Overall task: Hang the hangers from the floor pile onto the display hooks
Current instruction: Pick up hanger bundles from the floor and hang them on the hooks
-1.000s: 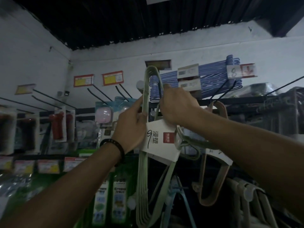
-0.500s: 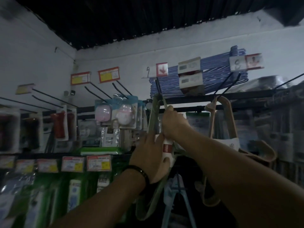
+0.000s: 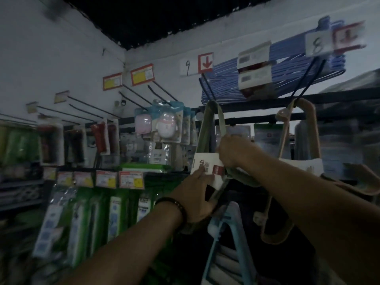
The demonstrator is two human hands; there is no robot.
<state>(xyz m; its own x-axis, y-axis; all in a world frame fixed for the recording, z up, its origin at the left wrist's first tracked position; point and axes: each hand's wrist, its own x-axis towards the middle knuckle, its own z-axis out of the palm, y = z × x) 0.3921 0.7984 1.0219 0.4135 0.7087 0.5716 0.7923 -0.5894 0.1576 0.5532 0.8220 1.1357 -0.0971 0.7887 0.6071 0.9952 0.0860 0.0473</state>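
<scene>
A bundle of pale green hangers (image 3: 205, 124) hangs by its top loop from the black display hook (image 3: 207, 87) under the "9" tag. A white paper band (image 3: 202, 163) wraps its middle. My left hand (image 3: 195, 194) holds the bundle just below the band, with its fingers lying across the paper. My right hand (image 3: 232, 153) grips the bundle's right side at the band's upper edge. A beige hanger bundle (image 3: 308, 124) hangs from the neighbouring hook on the right, under the "8" tag.
Blue hangers (image 3: 287, 79) are stacked on the top shelf behind the hooks. Packaged goods (image 3: 164, 124) hang on hooks to the left, with several bare hooks (image 3: 86, 103) further left. A light blue hanger (image 3: 232, 233) sits below my hands.
The green bundle went from held high in front of the hook to hanging on it. Both hands slid down to the paper band, and the view shifted left.
</scene>
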